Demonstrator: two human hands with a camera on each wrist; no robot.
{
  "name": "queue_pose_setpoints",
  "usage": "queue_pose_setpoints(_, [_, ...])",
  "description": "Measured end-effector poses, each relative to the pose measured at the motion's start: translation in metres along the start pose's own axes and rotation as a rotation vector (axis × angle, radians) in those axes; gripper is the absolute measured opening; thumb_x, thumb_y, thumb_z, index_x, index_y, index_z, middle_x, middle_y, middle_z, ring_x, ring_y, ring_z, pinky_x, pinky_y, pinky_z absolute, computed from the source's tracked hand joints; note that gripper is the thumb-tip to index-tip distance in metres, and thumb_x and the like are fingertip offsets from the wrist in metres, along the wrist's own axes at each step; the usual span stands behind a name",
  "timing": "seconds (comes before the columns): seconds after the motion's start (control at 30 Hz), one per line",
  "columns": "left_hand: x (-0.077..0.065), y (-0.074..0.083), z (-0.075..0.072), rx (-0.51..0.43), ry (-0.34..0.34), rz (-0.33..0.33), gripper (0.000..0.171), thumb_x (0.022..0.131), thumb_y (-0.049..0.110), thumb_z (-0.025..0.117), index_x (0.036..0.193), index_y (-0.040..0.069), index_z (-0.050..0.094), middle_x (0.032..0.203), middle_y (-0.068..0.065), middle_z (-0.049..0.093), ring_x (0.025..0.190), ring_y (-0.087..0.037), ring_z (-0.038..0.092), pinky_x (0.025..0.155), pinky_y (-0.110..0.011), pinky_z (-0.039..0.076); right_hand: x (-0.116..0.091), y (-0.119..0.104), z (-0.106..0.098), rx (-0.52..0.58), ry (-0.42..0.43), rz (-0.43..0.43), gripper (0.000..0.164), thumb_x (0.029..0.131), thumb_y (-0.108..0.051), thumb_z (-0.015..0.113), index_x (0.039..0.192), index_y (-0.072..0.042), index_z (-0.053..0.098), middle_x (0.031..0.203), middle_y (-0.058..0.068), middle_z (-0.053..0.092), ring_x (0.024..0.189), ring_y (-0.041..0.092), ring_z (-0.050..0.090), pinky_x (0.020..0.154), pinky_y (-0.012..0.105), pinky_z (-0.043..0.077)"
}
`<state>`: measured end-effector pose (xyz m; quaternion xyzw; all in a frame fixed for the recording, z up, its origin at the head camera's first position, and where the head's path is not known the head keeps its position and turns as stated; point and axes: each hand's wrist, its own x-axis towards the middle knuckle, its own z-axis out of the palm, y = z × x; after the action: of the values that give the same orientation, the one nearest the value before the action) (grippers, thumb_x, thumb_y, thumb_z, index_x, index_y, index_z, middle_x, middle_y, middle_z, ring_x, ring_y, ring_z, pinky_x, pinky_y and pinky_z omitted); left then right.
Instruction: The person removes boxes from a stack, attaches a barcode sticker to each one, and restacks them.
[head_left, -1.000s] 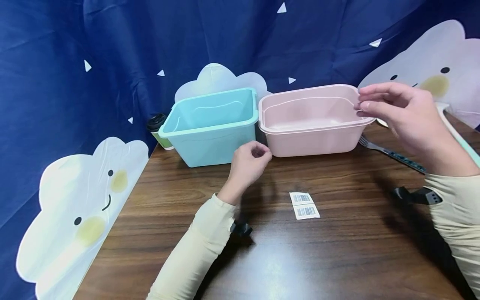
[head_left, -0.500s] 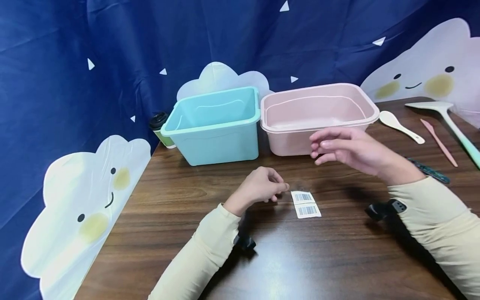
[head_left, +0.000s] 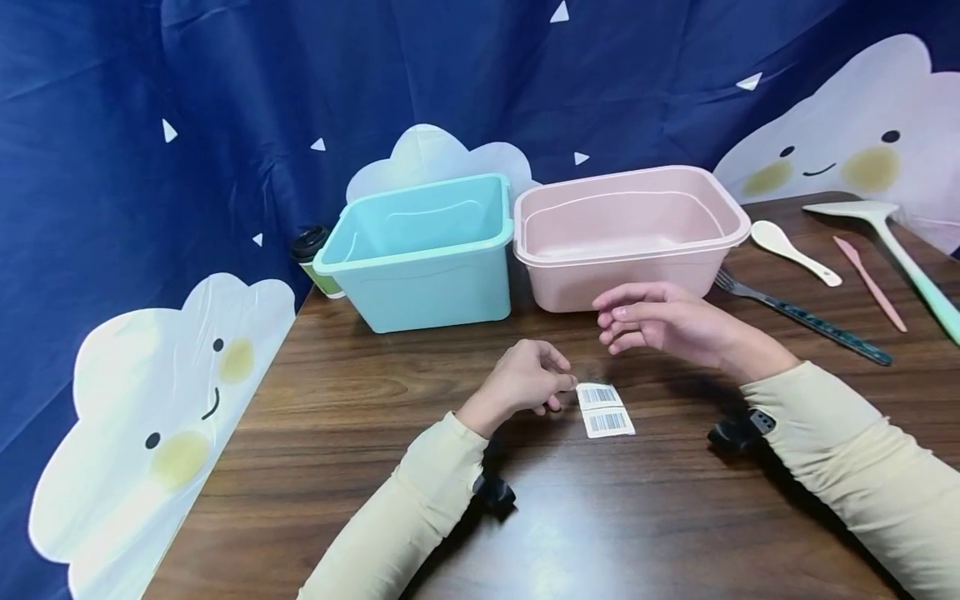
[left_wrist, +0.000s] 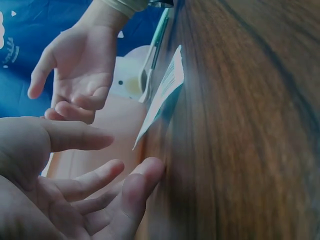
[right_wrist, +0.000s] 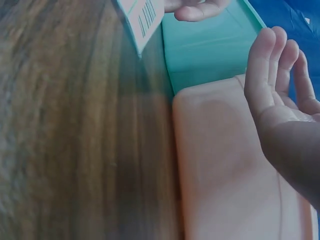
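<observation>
A small white label (head_left: 604, 410) printed with two barcodes lies on the wooden table in the head view. My left hand (head_left: 528, 379) hovers at its left edge, fingers loosely bent. The left wrist view shows a gap between thumb and fingers with nothing held; whether a fingertip touches the label I cannot tell. To the right and behind the label is my right hand (head_left: 663, 325), relaxed and holding nothing, in front of the pink bin (head_left: 622, 283). In the right wrist view its fingers (right_wrist: 260, 75) are extended beside that bin.
Left of the pink bin stands a turquoise bin (head_left: 442, 287), with a lidded green cup (head_left: 322, 265) behind it. At right lie a fork (head_left: 806, 317), a white spoon (head_left: 795, 254), a pink knife (head_left: 870, 283) and a long white-and-green tool (head_left: 911, 262).
My right hand has come left and down from the pink bin's right end, uncovering the utensils. My left hand has moved from between the bins toward the label.
</observation>
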<state>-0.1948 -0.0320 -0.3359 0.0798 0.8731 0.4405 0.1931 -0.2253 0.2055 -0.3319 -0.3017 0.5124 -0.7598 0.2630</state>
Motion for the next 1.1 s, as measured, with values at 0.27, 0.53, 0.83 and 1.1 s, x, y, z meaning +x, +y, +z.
queue_pose_setpoints(0.27, [0.007,0.000,0.009,-0.037,-0.008,-0.025,0.010,0.088,0.006,0.075,0.095,0.006,0.068,0.079,-0.006,0.073,0.053,-0.013,0.063,0.045,-0.022,0.051,0.000,0.004,-0.001,-0.035,0.044,0.036,0.032,0.103,0.003,0.042,0.120,-0.006,0.067,0.104,0.006,0.071,0.095,0.018,0.071,0.087,0.033,0.060])
queue_pose_setpoints(0.53, [0.011,-0.002,0.012,-0.039,0.000,-0.017,0.009,0.086,0.002,0.076,0.091,0.005,0.070,0.070,-0.003,0.070,0.050,-0.013,0.062,0.043,-0.021,0.048,0.000,0.007,-0.001,-0.074,0.071,0.049,0.029,0.103,0.002,0.044,0.119,-0.007,0.067,0.101,0.005,0.071,0.094,0.017,0.071,0.086,0.033,0.060])
queue_pose_setpoints(0.83, [0.013,-0.004,0.012,-0.082,-0.022,-0.020,0.007,0.086,0.001,0.075,0.090,0.004,0.070,0.067,-0.006,0.068,0.049,-0.012,0.060,0.043,-0.021,0.047,0.000,0.009,0.000,-0.063,0.072,0.060,0.029,0.103,0.002,0.045,0.118,-0.007,0.067,0.101,0.005,0.070,0.094,0.016,0.070,0.087,0.032,0.059])
queue_pose_setpoints(1.1, [0.014,-0.004,0.013,-0.046,-0.012,-0.029,0.007,0.086,0.002,0.076,0.090,0.005,0.071,0.068,-0.005,0.068,0.049,-0.012,0.060,0.042,-0.021,0.046,0.001,0.009,-0.003,0.039,0.022,0.045,0.032,0.104,0.002,0.039,0.122,-0.004,0.066,0.105,0.007,0.070,0.096,0.018,0.070,0.088,0.032,0.059])
